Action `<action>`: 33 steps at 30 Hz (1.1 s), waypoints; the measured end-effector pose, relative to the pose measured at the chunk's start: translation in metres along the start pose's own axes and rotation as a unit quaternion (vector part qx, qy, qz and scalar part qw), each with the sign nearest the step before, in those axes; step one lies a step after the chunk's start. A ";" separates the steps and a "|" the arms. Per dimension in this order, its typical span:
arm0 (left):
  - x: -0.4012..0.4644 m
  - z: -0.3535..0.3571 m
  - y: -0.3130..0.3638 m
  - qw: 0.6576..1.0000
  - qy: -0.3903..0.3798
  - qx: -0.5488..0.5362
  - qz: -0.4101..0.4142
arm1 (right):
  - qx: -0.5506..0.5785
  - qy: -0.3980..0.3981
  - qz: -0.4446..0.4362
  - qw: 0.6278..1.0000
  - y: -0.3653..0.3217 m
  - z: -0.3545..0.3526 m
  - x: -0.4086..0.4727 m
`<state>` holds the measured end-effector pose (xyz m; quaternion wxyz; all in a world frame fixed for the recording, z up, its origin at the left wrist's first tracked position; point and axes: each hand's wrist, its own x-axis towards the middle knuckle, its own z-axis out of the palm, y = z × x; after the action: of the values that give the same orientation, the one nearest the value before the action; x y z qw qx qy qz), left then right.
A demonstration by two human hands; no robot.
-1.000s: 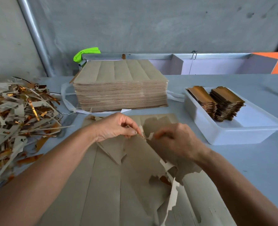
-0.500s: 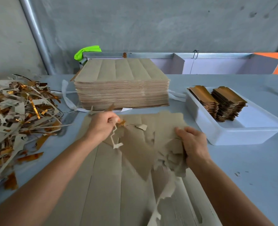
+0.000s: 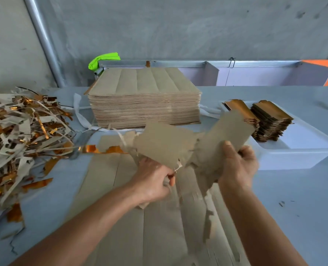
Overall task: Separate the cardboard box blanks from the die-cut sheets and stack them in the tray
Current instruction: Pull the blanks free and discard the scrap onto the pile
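Hands: While both arms reach in from 6 o'clock, the left hand (image 3: 155, 179) curls its fingers round the ragged lower edge of a torn cardboard piece (image 3: 165, 144); the right hand (image 3: 238, 166) grips a box blank (image 3: 226, 135), thumb pressed on its near face, the other fingers wrapped behind it and hidden.
Table: the grey table (image 3: 293, 198) bears everything.
Scrap heap: at 9 o'clock lies a loose scrap pile (image 3: 22, 135) of grey strips and gold-foil offcuts, well apart from the hands.
Sheet stack: at 12 o'clock stands a tall stack of die-cut sheets (image 3: 144, 100), square-edged, its top marked by lengthwise score lines, with white strapping (image 3: 80, 114) trailing at its left foot.
Flat sheet: one die-cut sheet (image 3: 130, 217) lies on the table under the hands, reaching to 6 o'clock, torn along its right side, with a gold-foil fragment (image 3: 101, 149) at its far left corner.
Tray: at 2 o'clock sits the white tray (image 3: 293, 158), holding two piles of stacked blanks (image 3: 270, 121), gold faces up, side by side at its far end; the held blank partly covers the left pile.
Held blank: plain brown, oblong, tilted toward 1 o'clock, lifted off the table just beside the tray's near left corner; its lower edge is blurred.
Green cloth: a bright green cloth (image 3: 103, 59) sits behind the stack at 11 o'clock.
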<state>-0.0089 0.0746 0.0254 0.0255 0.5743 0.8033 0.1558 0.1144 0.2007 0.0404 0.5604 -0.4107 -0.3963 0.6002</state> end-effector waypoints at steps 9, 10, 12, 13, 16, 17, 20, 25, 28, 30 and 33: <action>-0.004 -0.048 -0.029 0.902 -0.140 -0.403 -0.066 | -0.326 -0.167 -0.183 0.912 -0.029 -0.021 0.033; -0.002 -0.054 -0.031 0.889 -0.154 -0.428 -0.053 | -0.364 -0.207 -0.193 0.888 -0.027 -0.016 0.030; 0.003 -0.056 -0.036 0.894 -0.167 -0.414 -0.028 | -0.445 -0.273 -0.189 0.831 -0.023 -0.004 0.023; 0.005 -0.056 -0.038 0.902 -0.162 -0.399 -0.033 | -0.481 -0.295 -0.173 0.807 -0.021 0.002 0.020; 0.011 -0.053 -0.044 0.892 -0.096 -0.439 -0.059 | -0.566 -0.371 -0.126 0.725 -0.011 0.018 0.010; 0.013 -0.054 -0.044 0.874 -0.065 -0.479 -0.054 | -0.582 -0.391 -0.116 0.704 -0.007 0.022 0.007; 0.015 -0.058 -0.045 0.816 -0.005 -0.577 -0.042 | -0.591 -0.409 -0.076 0.691 0.001 0.031 0.000; 0.022 -0.053 -0.045 0.797 0.012 -0.602 -0.049 | -0.589 -0.477 -0.018 0.652 -0.005 0.046 -0.010; 0.026 -0.045 -0.037 0.788 0.008 -0.614 -0.041 | -0.615 -0.466 -0.067 0.632 -0.006 0.053 -0.020; 0.030 -0.041 -0.033 0.874 0.021 -0.483 -0.044 | -0.632 -0.470 -0.134 0.601 -0.006 0.055 -0.026; 0.031 -0.040 -0.041 0.988 -0.068 -0.128 -0.045 | -0.573 -0.475 -0.104 0.660 -0.011 0.049 -0.022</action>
<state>-0.0654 0.0831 0.0559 0.1604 0.5388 0.7980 0.2172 0.0729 0.1791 0.0693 0.0085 -0.2657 -0.9142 0.3060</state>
